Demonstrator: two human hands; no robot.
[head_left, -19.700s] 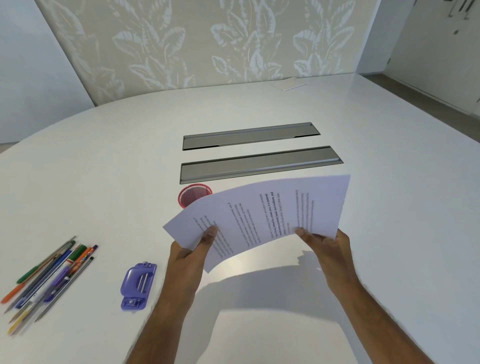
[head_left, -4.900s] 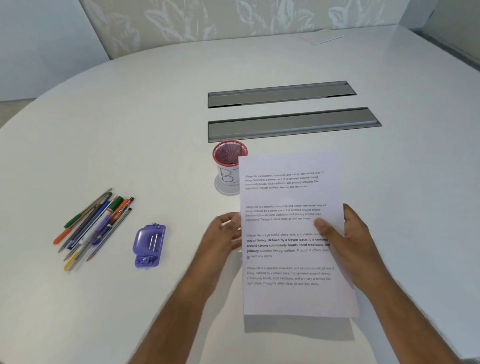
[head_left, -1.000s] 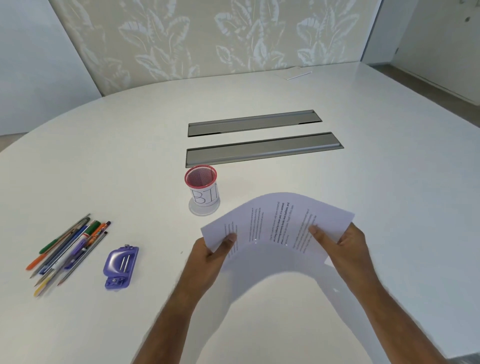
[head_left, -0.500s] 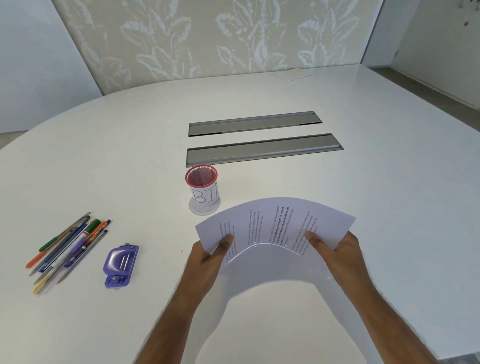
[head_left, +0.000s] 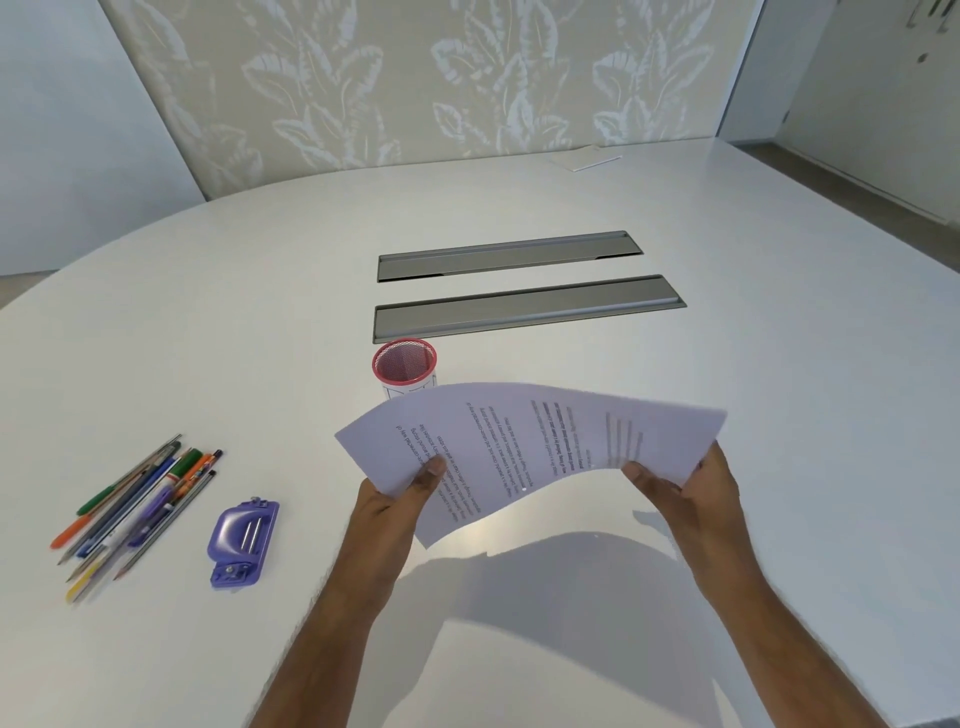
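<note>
Printed sheet (head_left: 524, 441) arched, text sideways

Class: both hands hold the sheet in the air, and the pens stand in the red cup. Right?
No: the head view shows the pens lying on the table, left of the cup. The left hand and right hand do hold the sheet.

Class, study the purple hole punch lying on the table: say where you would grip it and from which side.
Grip the purple hole punch across its two long sides, coming from above. It lies flat on the table, longer than wide, with the pens lying apart on its left.
</note>
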